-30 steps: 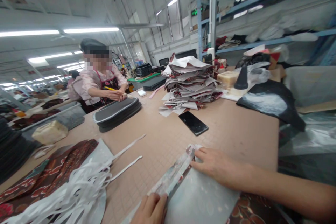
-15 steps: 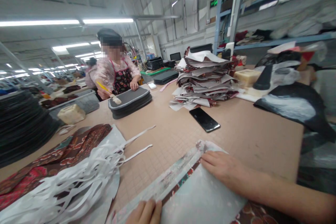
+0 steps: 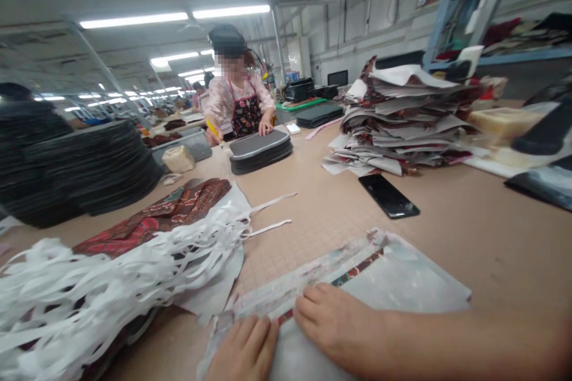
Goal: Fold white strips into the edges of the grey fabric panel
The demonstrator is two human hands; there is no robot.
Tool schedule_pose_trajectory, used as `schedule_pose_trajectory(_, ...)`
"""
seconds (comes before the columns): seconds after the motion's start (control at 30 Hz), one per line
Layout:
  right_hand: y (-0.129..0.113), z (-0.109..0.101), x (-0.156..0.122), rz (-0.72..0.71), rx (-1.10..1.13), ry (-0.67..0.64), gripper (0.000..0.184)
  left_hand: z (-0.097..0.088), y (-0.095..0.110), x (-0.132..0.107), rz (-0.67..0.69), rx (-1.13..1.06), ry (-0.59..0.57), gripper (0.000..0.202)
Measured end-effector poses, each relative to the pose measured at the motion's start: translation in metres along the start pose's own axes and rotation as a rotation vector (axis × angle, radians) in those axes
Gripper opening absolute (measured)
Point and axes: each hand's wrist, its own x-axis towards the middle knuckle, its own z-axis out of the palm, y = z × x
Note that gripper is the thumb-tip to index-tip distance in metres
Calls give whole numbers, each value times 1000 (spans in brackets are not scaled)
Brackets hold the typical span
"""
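Left hand (image 3: 243, 348) and right hand (image 3: 335, 324) lie open and flat, both pressing the folded edge of a pale grey, paper-backed printed sheet (image 3: 402, 280), which lies on the tan gridded tabletop (image 3: 473, 250) near a black smartphone (image 3: 388, 195).

Bright, even light here, pouring down from the long fluorescent tubes (image 3: 231, 11) across the ceiling, and shadows stay faint on the tabletop (image 3: 465, 250). There's a soft sheen on the phone (image 3: 388, 195). Look at those edges: the blue shelving upright (image 3: 487, 6) leans hard in the wide-angle bend, and the black stack (image 3: 89, 169) at left smears into motion blur!
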Motion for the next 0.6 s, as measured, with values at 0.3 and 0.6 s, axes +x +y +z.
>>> schedule_pose_trajectory(0.3,49,-9,-62,132,-66,-19,29,-24,-2,-18,-214,-194,35,31)
schedule_pose_trajectory(0.6,-25,19,38,-132,57,-2,14,-19,10,-20,-230,-143,108,39)
